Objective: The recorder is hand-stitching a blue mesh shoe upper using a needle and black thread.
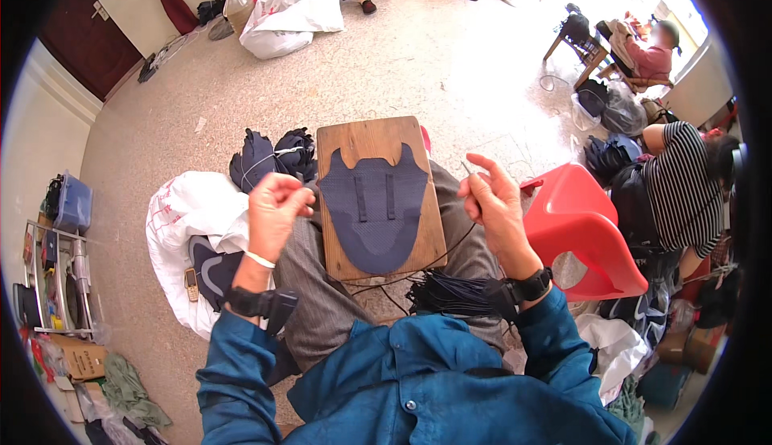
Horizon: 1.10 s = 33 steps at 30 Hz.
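Observation:
A flat navy fabric shoe upper (pixel 372 240) lies on a wooden board (pixel 338 262) across my lap. Two narrow dark strips (pixel 391 196) run lengthwise along its middle. My left hand (pixel 277 208) is raised beside the board's left edge, thumb and fingertips pinched together; whatever is between them is too small to make out. To the right of the board, my right hand (pixel 498 208) holds a thin metal tool (pixel 466 168), its tip pointing up and left. Neither hand touches the upper. A bundle of dark cords (pixel 454 292) rests on my lap below the board.
Tied bundles of dark fabric pieces (pixel 261 159) sit beyond my left hand. A white bag (pixel 201 204) at left carries a phone (pixel 191 286). At right stands a red plastic stool (pixel 583 228), with a person in a striped top (pixel 679 184) past it. Another white bag (pixel 293 15) is farther off.

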Tool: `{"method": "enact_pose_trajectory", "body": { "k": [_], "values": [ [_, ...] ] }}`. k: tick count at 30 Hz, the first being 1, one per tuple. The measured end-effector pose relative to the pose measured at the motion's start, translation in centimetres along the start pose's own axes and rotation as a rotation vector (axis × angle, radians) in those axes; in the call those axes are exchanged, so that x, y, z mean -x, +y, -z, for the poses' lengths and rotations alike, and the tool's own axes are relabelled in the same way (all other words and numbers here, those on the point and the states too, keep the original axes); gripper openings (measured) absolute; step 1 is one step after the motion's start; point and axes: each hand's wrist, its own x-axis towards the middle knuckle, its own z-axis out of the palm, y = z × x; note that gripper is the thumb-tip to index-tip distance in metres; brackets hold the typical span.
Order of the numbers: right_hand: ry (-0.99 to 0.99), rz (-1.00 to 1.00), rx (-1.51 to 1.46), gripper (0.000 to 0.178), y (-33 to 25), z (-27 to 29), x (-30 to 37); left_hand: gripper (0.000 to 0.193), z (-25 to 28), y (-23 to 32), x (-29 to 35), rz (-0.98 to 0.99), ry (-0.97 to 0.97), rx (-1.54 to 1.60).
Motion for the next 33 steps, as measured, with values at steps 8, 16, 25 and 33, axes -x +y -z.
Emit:
{"method": "enact_pose_trajectory", "body": {
  "k": [8, 16, 25, 33],
  "values": [
    [-0.077, 0.234, -0.032, 0.021, -3.6, 0.9, -4.9, 0.005, -0.1, 0.4, -3.3, -0.398, -0.017, -0.57],
    [-0.102, -0.006, 0.143, 0.017, 2.5, 1.1, -3.7, 0.005, -2.9, -6.6, -1.2, -0.417, -0.25, -0.777],
    [-0.281, -0.052, -0.799, 0.024, -10.7, 5.0, -1.6, 0.005, -3.3, -8.8, -1.6, -0.402, -0.25, -0.796],
    [-0.434, 0.121, -1.116, 0.032, -13.8, 3.2, -5.4, 0.005, -3.4, -8.3, -1.8, -0.404, -0.274, -0.837]
  ]
}}
